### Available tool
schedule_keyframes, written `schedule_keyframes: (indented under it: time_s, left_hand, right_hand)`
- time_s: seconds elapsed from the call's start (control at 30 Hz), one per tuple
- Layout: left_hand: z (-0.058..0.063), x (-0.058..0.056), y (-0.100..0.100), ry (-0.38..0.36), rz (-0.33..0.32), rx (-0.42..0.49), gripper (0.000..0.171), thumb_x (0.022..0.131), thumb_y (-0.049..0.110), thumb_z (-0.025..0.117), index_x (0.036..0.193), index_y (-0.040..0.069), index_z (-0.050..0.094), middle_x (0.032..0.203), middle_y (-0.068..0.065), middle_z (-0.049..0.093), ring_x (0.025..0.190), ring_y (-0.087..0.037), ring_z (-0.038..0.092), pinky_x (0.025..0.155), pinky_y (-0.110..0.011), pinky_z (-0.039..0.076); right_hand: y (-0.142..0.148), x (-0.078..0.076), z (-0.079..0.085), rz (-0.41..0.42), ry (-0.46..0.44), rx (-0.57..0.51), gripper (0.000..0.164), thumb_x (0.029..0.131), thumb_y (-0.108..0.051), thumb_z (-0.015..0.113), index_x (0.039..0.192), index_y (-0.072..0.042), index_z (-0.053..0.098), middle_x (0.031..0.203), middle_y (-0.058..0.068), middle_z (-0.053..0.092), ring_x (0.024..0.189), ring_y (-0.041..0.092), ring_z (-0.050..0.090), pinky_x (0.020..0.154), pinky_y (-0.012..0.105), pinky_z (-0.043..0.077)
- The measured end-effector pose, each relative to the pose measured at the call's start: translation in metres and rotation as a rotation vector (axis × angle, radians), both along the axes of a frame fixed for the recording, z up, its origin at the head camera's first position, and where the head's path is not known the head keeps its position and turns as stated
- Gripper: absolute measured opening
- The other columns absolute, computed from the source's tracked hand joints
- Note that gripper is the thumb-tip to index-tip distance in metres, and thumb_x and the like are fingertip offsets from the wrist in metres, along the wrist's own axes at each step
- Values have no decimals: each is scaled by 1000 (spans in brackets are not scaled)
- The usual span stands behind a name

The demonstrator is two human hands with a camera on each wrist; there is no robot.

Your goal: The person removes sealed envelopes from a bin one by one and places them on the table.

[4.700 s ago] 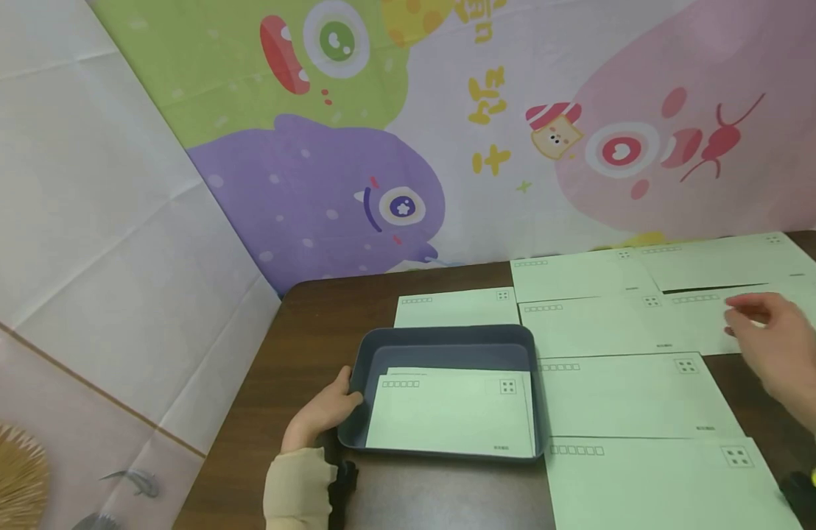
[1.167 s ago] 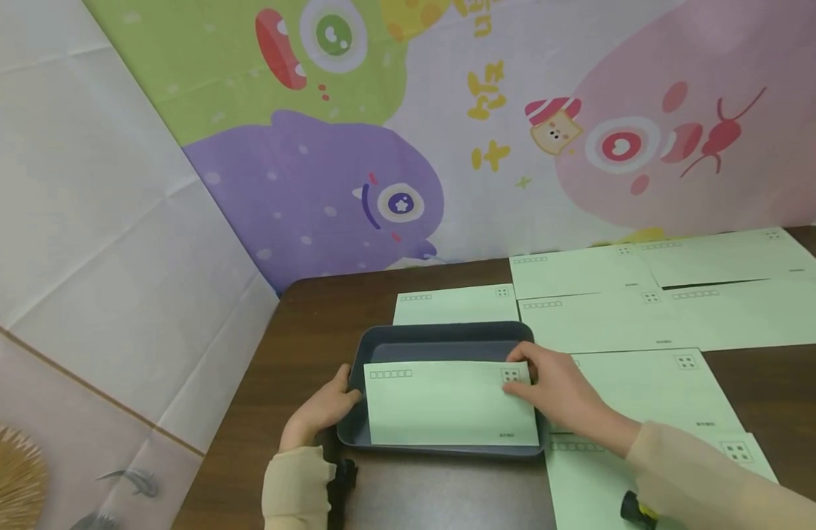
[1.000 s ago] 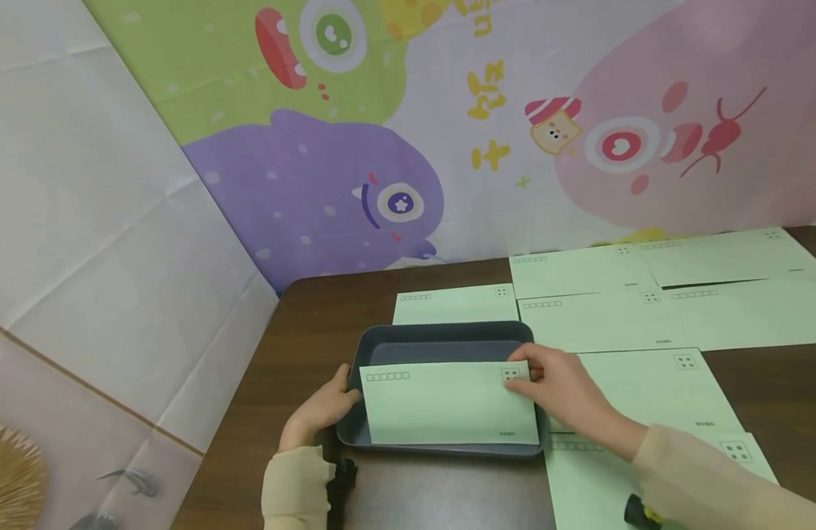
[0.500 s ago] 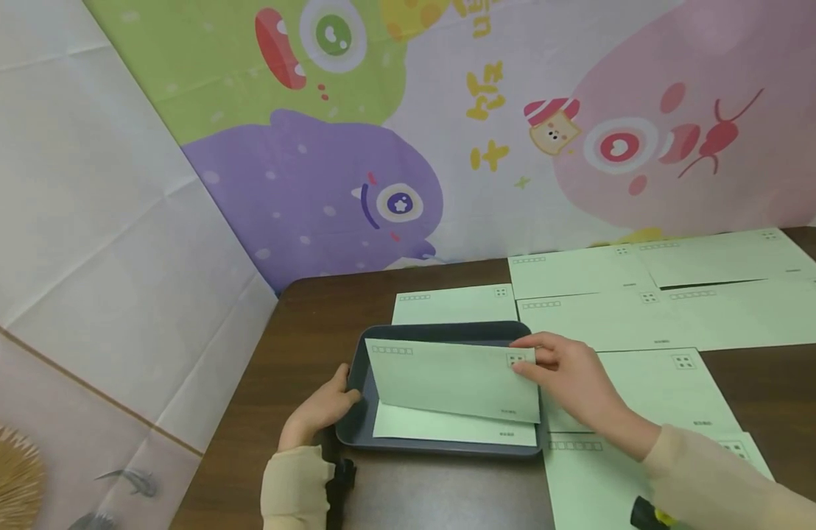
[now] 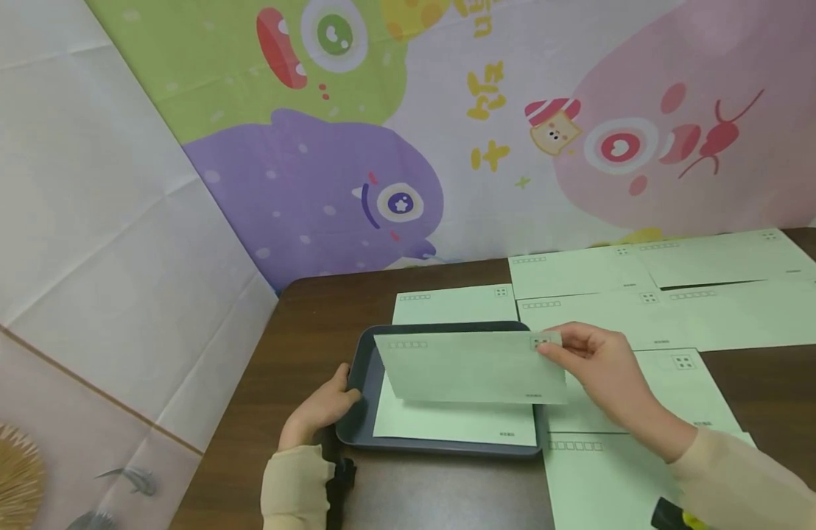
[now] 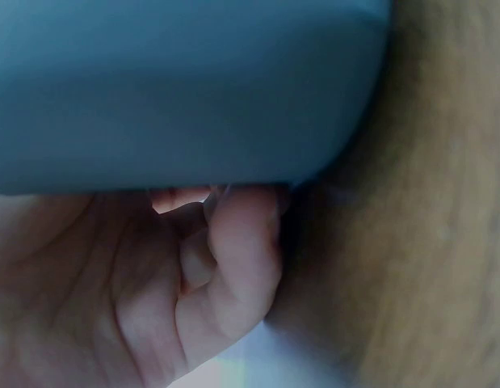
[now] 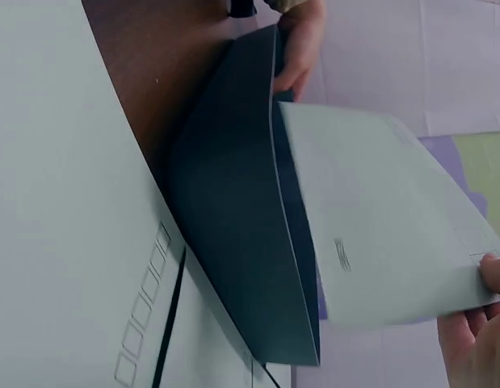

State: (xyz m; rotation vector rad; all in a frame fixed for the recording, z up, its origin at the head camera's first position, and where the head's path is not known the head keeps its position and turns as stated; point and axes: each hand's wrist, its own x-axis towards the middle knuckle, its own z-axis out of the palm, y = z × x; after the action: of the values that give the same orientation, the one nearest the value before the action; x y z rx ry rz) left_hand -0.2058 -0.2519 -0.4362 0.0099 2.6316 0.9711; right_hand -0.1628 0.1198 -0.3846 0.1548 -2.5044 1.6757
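My left hand [image 5: 320, 409] grips the left side of a dark blue-grey tray [image 5: 441, 450]; in the left wrist view its curled fingers [image 6: 245, 250] press at the tray's rim. Between the thumb and fingers of my right hand [image 5: 607, 364], the top right corner of a pale green envelope [image 5: 470, 372] is pinched. That envelope is tilted up over the tray, its right end reaching past the tray's right rim. Beneath it another envelope [image 5: 448, 425] lies in the tray. The right wrist view shows the held envelope [image 7: 379, 218] standing above the tray's wall [image 7: 233, 202].
Several matching envelopes lie flat on the dark wooden table [image 5: 262, 368]: one behind the tray [image 5: 454, 303], others to its right, such as the front envelope [image 5: 600, 478] and a back one [image 5: 580, 272]. A cartoon-printed cloth [image 5: 328, 199] hangs behind the table.
My right hand has come left from above the right-hand envelopes, pinched the tray's top envelope, then raised it and drawn it rightward. The left hand stays on the tray.
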Motion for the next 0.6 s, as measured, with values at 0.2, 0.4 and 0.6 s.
schedule_keyframes:
  time_s: [0.2,0.4,0.6]
  left_hand:
    - [0,1,1,-9,-3,4,62,88,14,42,140,-9,17,146,-27,21,133,-38,24,106,-53,22]
    - [0,-1,0,-10,-5,-2,61,88,15,42,140,-7,18,145,-26,23,132,-37,27,105,-52,24]
    - [-1,-1,-2,-17,0,-5,60,89,15,41,140,-6,18,146,-25,22,133,-37,26,105,-52,24]
  right_hand:
    - [14,-1,3,-51,34,-38,31,85,-30,62,99,-2,65,74,-15,66,64,1,56,58,18,45]
    - [32,-1,3,-105,65,1,36,92,-30,52,108,0,61,63,-13,59,46,2,35,42,23,34]
    - [48,1,1,-131,50,69,50,96,-33,39,128,4,48,126,18,53,122,15,44,76,-1,34]
